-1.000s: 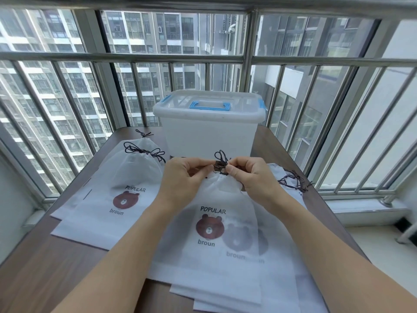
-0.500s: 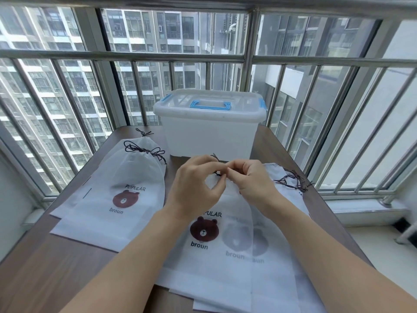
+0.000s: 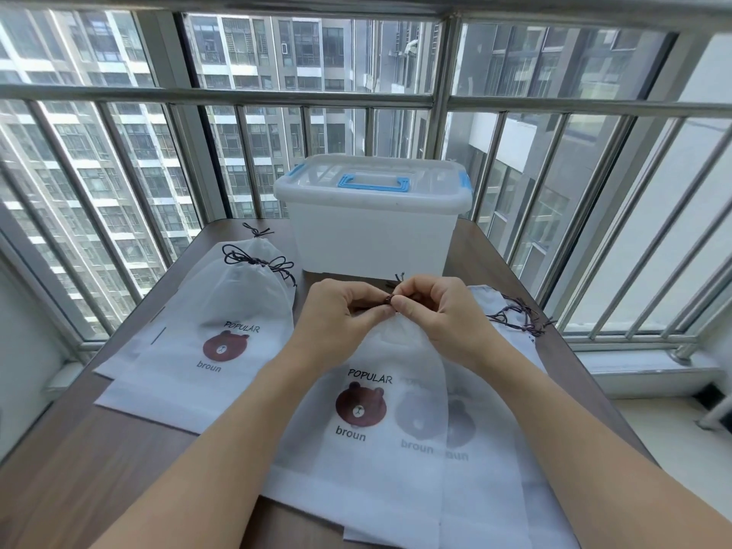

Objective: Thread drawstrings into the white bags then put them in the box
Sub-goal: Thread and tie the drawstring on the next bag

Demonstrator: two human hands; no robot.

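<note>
Pinching the dark drawstring [image 3: 390,299] at the gathered top of the near white bag [image 3: 380,441]: left hand [image 3: 340,315] and right hand [image 3: 439,311], fingertips meeting. Bag lies on a stack at the table [image 3: 119,469] centre-right, bear print up. Second stack [image 3: 214,330] left, strings tied. One lidded box [image 3: 372,227] at the far edge; bare wood near left.

The left hand [image 3: 336,317] and right hand [image 3: 437,311] now pinch the drawstring [image 3: 390,299] closer together, and the white bag [image 3: 380,410] lies lower.
</note>
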